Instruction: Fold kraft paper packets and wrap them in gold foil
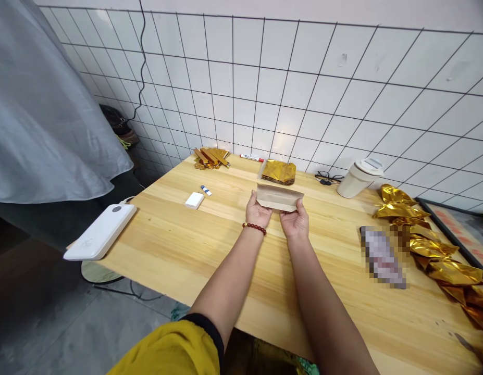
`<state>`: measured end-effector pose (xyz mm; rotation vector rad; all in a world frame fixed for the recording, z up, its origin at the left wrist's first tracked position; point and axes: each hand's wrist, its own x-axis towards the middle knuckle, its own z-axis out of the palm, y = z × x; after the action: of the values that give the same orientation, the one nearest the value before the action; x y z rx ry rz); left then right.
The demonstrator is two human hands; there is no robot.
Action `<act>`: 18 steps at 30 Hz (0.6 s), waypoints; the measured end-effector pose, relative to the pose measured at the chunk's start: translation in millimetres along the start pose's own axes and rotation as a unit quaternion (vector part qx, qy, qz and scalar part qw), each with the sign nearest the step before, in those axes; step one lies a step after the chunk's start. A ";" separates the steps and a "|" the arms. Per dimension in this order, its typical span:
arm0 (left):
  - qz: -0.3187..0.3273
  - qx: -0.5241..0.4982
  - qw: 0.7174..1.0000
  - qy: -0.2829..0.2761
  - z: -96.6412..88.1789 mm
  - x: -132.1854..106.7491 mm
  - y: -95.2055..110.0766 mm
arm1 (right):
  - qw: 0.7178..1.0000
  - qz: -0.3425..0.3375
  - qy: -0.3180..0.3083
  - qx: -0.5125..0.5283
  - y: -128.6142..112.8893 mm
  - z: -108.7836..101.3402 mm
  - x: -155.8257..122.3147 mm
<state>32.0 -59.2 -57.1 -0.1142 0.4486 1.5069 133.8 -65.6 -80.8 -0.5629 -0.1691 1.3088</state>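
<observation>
A folded sheet of tan paper (279, 198) is held up between my two hands, just above the wooden table. Its left end is gripped by my left hand (258, 212), thumb along the edge; a red bead bracelet (255, 227) circles that wrist. At the right end, my right hand (296, 221) pinches the paper with the thumb up. Right behind it lies a stack of gold foil paper (279, 171). Farther left, several folded gold strips (212, 157) form a loose pile.
A red-and-white marker (251, 158), eyeglasses (327, 177) and a lidded cup (358, 178) line the back. Left are a white charger (194, 200), a small blue-and-white item (206, 190) and a power bank (102, 233) at the edge. Gold foil pieces (436, 245) run along the right.
</observation>
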 end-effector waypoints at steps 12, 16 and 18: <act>-0.006 0.046 0.996 -0.072 -1.2 -5.8 -11.2 | 1.000 -0.006 -0.016 -0.003 1.1 0.7 -2.6; 0.012 0.103 0.993 -0.061 -0.7 -10.3 -20.0 | 0.999 -0.007 -0.041 -0.019 2.4 2.7 -4.2; 0.028 0.107 0.992 -0.063 -1.0 -11.1 -22.2 | 0.997 -0.014 -0.069 -0.043 4.0 4.6 -5.8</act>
<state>53.5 -71.6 -58.6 0.1632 0.5110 1.5023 126.8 -69.2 -77.7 -0.5419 -0.3473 1.3169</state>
